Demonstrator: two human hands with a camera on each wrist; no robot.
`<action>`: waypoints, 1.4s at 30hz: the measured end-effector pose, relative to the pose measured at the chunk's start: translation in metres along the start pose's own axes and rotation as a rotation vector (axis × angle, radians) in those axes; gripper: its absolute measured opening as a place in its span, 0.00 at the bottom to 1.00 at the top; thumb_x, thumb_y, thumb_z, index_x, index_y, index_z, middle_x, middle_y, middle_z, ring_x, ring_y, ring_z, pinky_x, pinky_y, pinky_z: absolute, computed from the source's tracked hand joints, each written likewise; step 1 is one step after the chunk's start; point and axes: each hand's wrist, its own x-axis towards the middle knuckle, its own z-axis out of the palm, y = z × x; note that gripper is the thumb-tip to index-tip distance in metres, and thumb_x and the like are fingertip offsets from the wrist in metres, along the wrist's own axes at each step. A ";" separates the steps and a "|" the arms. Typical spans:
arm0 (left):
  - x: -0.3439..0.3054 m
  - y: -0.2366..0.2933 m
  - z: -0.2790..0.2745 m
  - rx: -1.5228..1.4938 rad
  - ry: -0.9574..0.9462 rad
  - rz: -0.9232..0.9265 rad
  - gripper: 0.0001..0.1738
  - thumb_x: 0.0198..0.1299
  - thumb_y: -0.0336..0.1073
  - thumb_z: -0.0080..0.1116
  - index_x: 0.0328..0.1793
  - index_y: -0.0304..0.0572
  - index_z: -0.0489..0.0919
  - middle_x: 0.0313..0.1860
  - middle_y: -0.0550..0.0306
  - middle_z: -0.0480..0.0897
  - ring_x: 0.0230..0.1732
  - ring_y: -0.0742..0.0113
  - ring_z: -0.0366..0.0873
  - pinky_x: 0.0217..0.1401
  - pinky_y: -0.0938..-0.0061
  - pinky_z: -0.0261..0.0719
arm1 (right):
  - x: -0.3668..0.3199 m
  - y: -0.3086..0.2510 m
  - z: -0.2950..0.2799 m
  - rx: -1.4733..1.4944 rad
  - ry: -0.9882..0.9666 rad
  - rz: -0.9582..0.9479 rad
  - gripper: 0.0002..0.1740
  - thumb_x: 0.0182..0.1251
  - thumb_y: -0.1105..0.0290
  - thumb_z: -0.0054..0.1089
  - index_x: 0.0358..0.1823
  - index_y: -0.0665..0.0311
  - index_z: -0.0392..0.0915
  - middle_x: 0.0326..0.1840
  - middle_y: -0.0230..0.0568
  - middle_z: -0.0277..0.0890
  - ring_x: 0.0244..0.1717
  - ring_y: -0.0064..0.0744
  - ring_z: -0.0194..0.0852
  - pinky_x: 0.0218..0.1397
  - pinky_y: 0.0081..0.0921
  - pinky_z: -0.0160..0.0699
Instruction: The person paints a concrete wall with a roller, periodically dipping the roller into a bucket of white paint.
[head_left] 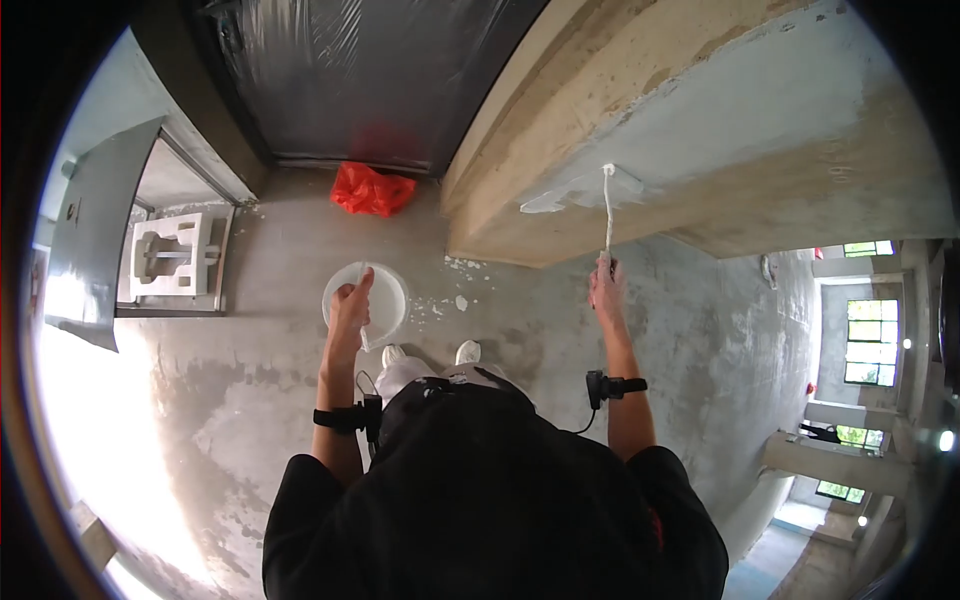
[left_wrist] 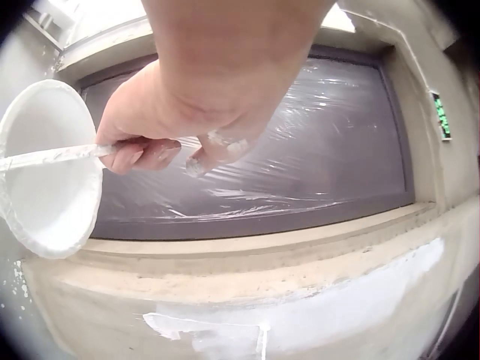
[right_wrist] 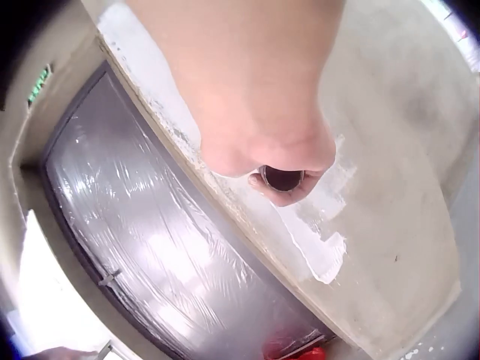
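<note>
My left hand (head_left: pixel 350 303) grips a thin, white-smeared flat tool (left_wrist: pixel 52 156), seen nearly edge-on in the left wrist view. Behind it is a round white bucket (left_wrist: pixel 54 202), standing on the floor. White smears mark the fingers. My right hand (head_left: pixel 607 288) is curled round the handle of a long tool (head_left: pixel 609 215), whose white-coated far end meets the wall at a white patch (head_left: pixel 570 193). In the right wrist view the handle's dark round end (right_wrist: pixel 283 178) shows inside the fist, and the blade is hidden behind the hand.
A plastic-covered dark door (head_left: pixel 370 80) stands ahead, with a red bag (head_left: pixel 372 190) at its foot. White spatters (head_left: pixel 461 302) lie on the floor near my shoes. At left is a metal-framed box (head_left: pixel 225 260) with white foam (head_left: pixel 172 254). The wall (head_left: pixel 700 205) runs along the right.
</note>
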 end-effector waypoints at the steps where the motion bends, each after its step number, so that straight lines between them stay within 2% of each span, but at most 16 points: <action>1: 0.000 0.000 -0.001 -0.016 -0.017 0.007 0.25 0.60 0.53 0.58 0.19 0.49 0.62 0.15 0.71 0.59 0.13 0.79 0.53 0.14 0.78 0.51 | -0.002 -0.001 -0.002 -0.010 -0.013 0.027 0.21 0.72 0.49 0.42 0.40 0.63 0.64 0.18 0.28 0.59 0.09 0.17 0.51 0.08 0.20 0.53; 5: 0.002 -0.002 -0.004 -0.024 -0.019 0.038 0.25 0.60 0.53 0.58 0.19 0.50 0.62 0.14 0.71 0.59 0.13 0.79 0.54 0.14 0.78 0.52 | 0.005 0.055 0.013 -0.056 -0.012 0.070 0.21 0.71 0.49 0.43 0.38 0.62 0.66 0.16 0.27 0.58 0.09 0.17 0.51 0.09 0.21 0.53; 7: 0.002 -0.002 -0.005 0.000 0.014 0.007 0.26 0.60 0.53 0.58 0.18 0.49 0.62 0.14 0.70 0.59 0.14 0.79 0.55 0.15 0.78 0.54 | 0.015 0.093 0.022 -0.296 -0.039 0.137 0.27 0.68 0.46 0.42 0.32 0.68 0.70 0.16 0.39 0.68 0.12 0.33 0.67 0.15 0.32 0.63; 10: -0.001 -0.002 -0.009 0.004 0.070 -0.003 0.26 0.60 0.53 0.58 0.18 0.48 0.63 0.14 0.69 0.60 0.14 0.78 0.56 0.15 0.78 0.55 | 0.019 0.113 0.049 -0.489 -0.094 0.241 0.33 0.67 0.44 0.40 0.31 0.73 0.73 0.18 0.49 0.73 0.17 0.43 0.75 0.21 0.36 0.70; 14: -0.009 0.006 -0.015 0.069 0.115 0.028 0.26 0.59 0.53 0.59 0.19 0.46 0.64 0.15 0.68 0.60 0.15 0.77 0.56 0.16 0.78 0.55 | 0.071 0.173 0.092 -0.427 -0.198 0.276 0.27 0.68 0.48 0.42 0.27 0.70 0.68 0.11 0.39 0.65 0.12 0.37 0.71 0.13 0.34 0.65; 18: -0.032 0.010 -0.021 0.029 0.173 -0.026 0.25 0.58 0.53 0.61 0.20 0.47 0.65 0.15 0.69 0.60 0.14 0.79 0.55 0.15 0.80 0.54 | 0.065 0.162 0.125 -0.470 -0.218 0.239 0.29 0.66 0.47 0.45 0.26 0.71 0.70 0.16 0.47 0.71 0.15 0.41 0.74 0.20 0.36 0.71; 20: -0.033 0.006 -0.024 -0.033 0.203 -0.011 0.24 0.59 0.52 0.61 0.19 0.52 0.64 0.13 0.75 0.56 0.10 0.84 0.50 0.12 0.83 0.46 | 0.068 0.169 0.132 -0.417 -0.243 0.271 0.29 0.65 0.47 0.46 0.26 0.71 0.71 0.18 0.51 0.73 0.18 0.44 0.76 0.23 0.37 0.74; 22: -0.033 0.006 -0.026 -0.025 0.199 0.015 0.24 0.59 0.52 0.61 0.19 0.53 0.63 0.12 0.75 0.55 0.10 0.85 0.49 0.12 0.84 0.45 | 0.091 0.237 0.138 -0.791 -0.230 -0.304 0.30 0.66 0.47 0.46 0.28 0.74 0.73 0.24 0.61 0.76 0.29 0.51 0.80 0.32 0.40 0.76; 23: -0.035 0.005 -0.026 -0.029 0.208 -0.009 0.24 0.60 0.52 0.61 0.19 0.53 0.63 0.12 0.76 0.55 0.10 0.85 0.48 0.12 0.84 0.45 | 0.082 0.226 0.138 -0.782 -0.226 -0.298 0.30 0.66 0.47 0.46 0.28 0.74 0.73 0.24 0.61 0.76 0.29 0.51 0.80 0.32 0.40 0.76; 25: -0.035 0.002 -0.027 -0.022 0.215 -0.034 0.25 0.60 0.52 0.60 0.18 0.54 0.62 0.12 0.76 0.54 0.10 0.85 0.47 0.11 0.83 0.43 | 0.059 0.177 0.129 -0.608 -0.072 -0.004 0.31 0.68 0.49 0.42 0.29 0.75 0.76 0.29 0.68 0.75 0.38 0.68 0.74 0.41 0.50 0.72; 32: -0.031 -0.002 -0.022 -0.027 0.142 -0.047 0.25 0.59 0.53 0.60 0.18 0.53 0.62 0.12 0.76 0.54 0.10 0.84 0.47 0.12 0.83 0.44 | 0.043 0.150 0.089 -0.461 -0.060 0.048 0.30 0.67 0.47 0.44 0.32 0.74 0.73 0.31 0.65 0.76 0.38 0.65 0.75 0.41 0.50 0.71; 34: -0.028 -0.004 -0.017 -0.016 0.148 -0.056 0.24 0.58 0.53 0.61 0.20 0.52 0.64 0.12 0.75 0.55 0.10 0.84 0.48 0.12 0.83 0.44 | 0.048 0.157 0.081 -0.403 -0.019 -0.012 0.29 0.67 0.46 0.48 0.30 0.72 0.71 0.21 0.47 0.72 0.22 0.41 0.72 0.29 0.39 0.70; 38: -0.024 -0.004 -0.007 -0.020 0.122 -0.083 0.24 0.57 0.53 0.62 0.22 0.50 0.65 0.13 0.75 0.56 0.11 0.84 0.48 0.12 0.83 0.45 | 0.041 0.138 0.059 -0.271 -0.002 0.000 0.27 0.67 0.47 0.49 0.29 0.69 0.69 0.19 0.39 0.69 0.19 0.30 0.67 0.23 0.33 0.67; 40: -0.025 -0.001 -0.002 0.012 0.096 -0.054 0.24 0.60 0.51 0.60 0.21 0.48 0.65 0.14 0.69 0.59 0.13 0.79 0.53 0.14 0.81 0.52 | 0.031 0.113 0.046 -0.234 0.015 -0.143 0.26 0.68 0.47 0.48 0.29 0.66 0.68 0.18 0.35 0.67 0.15 0.25 0.62 0.16 0.28 0.61; 41: -0.023 -0.001 0.000 0.002 0.082 -0.044 0.23 0.60 0.51 0.60 0.22 0.47 0.66 0.14 0.70 0.59 0.12 0.79 0.53 0.14 0.81 0.52 | 0.027 0.100 0.039 -0.224 0.029 -0.140 0.26 0.68 0.47 0.48 0.29 0.66 0.68 0.18 0.35 0.67 0.15 0.25 0.62 0.16 0.28 0.61; 42: -0.021 -0.004 0.002 0.016 0.072 -0.035 0.23 0.60 0.51 0.60 0.22 0.47 0.66 0.14 0.70 0.59 0.12 0.79 0.53 0.14 0.81 0.52 | 0.023 0.086 0.032 -0.190 -0.015 -0.071 0.26 0.69 0.48 0.47 0.29 0.70 0.68 0.21 0.47 0.69 0.21 0.43 0.66 0.24 0.34 0.64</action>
